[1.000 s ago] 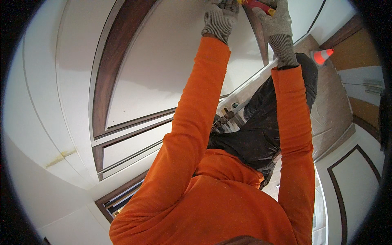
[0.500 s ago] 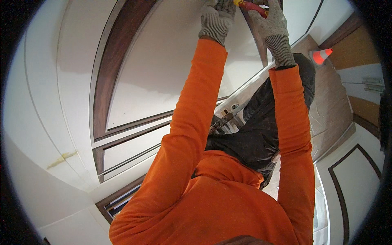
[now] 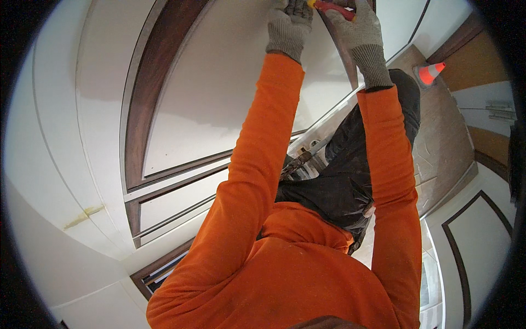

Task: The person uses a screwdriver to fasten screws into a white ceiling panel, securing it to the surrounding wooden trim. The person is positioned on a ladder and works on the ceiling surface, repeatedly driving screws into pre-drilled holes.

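Grey work gloves cover both my hands, which are raised at the top edge of the picture. My right hand [image 3: 359,27] is wrapped round a red tool handle with a yellow end [image 3: 338,9]. That yellow end points toward my left hand [image 3: 289,24]; the tool's working end is not visible. The left fingers look pressed together, partly cut off by the frame, so what they hold cannot be made out. Both hands are over a white panel [image 3: 230,93] with dark brown wood trim [image 3: 143,104].
My bent leg in dark trousers [image 3: 339,181] is under the right arm. A slim dark-and-grey tool [image 3: 298,163] lies by it. An orange-and-white cone [image 3: 432,73] stands on the floor [image 3: 446,142] at the right. Framed panels [image 3: 485,247] line the lower right.
My right hand and the red-and-yellow tool handle have shifted slightly left and up. The left hand has moved only a little, up and left.
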`<state>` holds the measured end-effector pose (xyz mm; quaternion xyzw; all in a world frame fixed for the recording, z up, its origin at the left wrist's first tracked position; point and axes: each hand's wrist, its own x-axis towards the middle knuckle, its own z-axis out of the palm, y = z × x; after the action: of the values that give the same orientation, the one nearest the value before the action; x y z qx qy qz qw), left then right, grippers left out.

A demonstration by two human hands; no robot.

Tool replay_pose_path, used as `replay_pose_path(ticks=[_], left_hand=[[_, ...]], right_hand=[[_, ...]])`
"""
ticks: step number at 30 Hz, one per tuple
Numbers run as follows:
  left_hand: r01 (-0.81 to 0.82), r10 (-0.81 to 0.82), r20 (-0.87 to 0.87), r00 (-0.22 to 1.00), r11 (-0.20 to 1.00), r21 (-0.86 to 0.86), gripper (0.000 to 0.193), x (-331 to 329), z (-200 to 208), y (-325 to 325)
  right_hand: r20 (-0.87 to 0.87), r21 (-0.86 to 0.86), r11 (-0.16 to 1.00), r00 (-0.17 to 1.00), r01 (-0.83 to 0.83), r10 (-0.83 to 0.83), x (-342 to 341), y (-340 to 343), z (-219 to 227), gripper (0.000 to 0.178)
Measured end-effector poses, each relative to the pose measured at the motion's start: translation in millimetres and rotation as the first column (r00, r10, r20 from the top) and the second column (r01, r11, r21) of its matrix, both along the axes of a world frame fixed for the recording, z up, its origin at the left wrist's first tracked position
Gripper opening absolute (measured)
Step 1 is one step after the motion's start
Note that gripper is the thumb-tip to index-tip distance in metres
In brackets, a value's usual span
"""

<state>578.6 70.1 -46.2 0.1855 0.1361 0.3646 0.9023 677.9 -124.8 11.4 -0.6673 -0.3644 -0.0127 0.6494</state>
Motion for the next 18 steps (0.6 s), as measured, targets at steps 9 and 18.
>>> replay_pose_path(ticks=[9, 18], left_hand=[[-0.025, 0.025, 0.003, 1.000, 0.995, 0.094, 0.016, 1, 1, -8], [-0.047, 0.053, -0.034, 0.998, 0.988, 0.147, 0.006, 4, 27, -34]], right_hand=[[-0.474, 0.084, 0.977, 0.854, -0.197, 0.213, -9, -6, 19, 0.045], [-0.322, -0.005, 0.995, 0.943, -0.096, 0.090, 3, 5, 0, 0.058]])
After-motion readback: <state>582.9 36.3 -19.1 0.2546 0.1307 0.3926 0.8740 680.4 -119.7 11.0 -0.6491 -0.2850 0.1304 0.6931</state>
